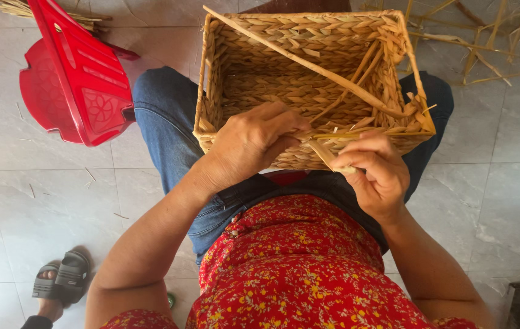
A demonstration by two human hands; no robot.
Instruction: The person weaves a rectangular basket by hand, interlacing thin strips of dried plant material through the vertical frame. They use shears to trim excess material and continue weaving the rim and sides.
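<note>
On the person's lap, resting across both jeans-clad knees, sits a rectangular woven basket [308, 85] of pale straw braid, its near rim unfinished, with loose ends sticking up. One long flat strand [308, 64] lies diagonally across its open top. The left hand [247, 146] presses on the near rim, fingers clenched over it. The right hand [375, 170] has its fingers pinching a short straw strip [324, 155]. A red plastic stool [74, 79] lies tipped on the tiled floor [503, 183] at the left, and loose straw [485, 42] is scattered at the upper right.
</note>
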